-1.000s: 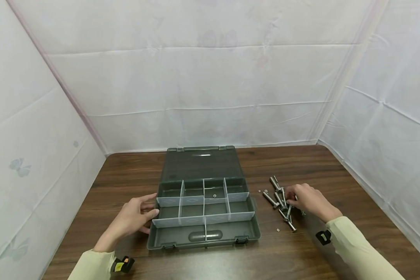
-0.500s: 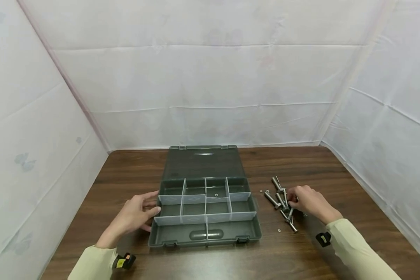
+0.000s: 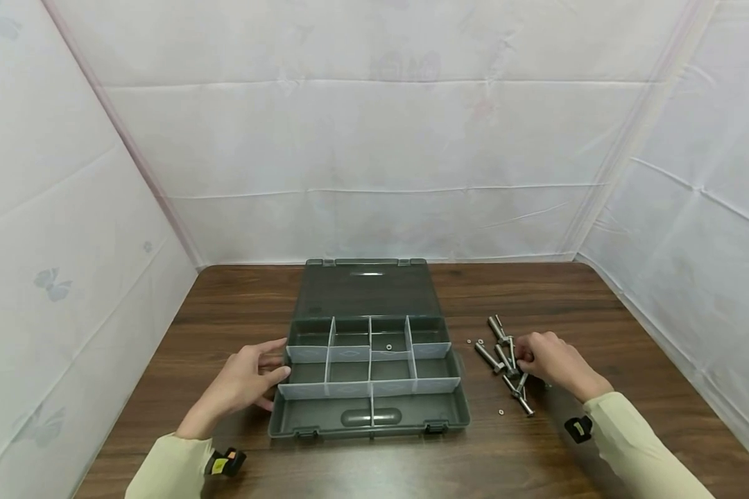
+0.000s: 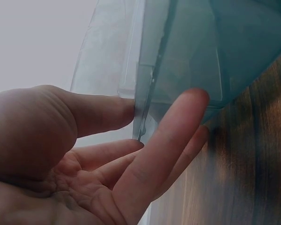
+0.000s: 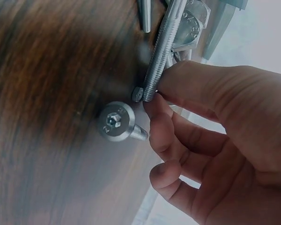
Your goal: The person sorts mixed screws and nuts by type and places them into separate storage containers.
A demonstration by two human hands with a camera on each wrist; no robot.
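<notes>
An open dark-green compartment box (image 3: 312, 416) lies on the table. My left hand (image 3: 240, 382) rests against its left side, thumb at the rim (image 4: 136, 108) and fairly straight fingers along the outer wall. On the right, my right hand (image 3: 552, 359) is over a heap of metal bolts (image 3: 502, 360). In the right wrist view, its thumb and index finger pinch the end of a threaded bolt (image 5: 164, 51). A small hex head (image 5: 137, 93) sits beside that end. Nearby lies a round-headed socket bolt (image 5: 117, 122), apart from the fingers.
One small nut (image 3: 389, 346) lies in a back compartment of the box. Other small nuts (image 3: 501, 412) lie on the wooden table (image 3: 412, 471) near the bolts. The lid (image 3: 368, 287) is folded back flat behind the box. White sheets (image 3: 374, 138) enclose the table.
The whole head view has shifted slightly, so the box and bolts appear a little further right. Both hands keep their places at the box and the bolts.
</notes>
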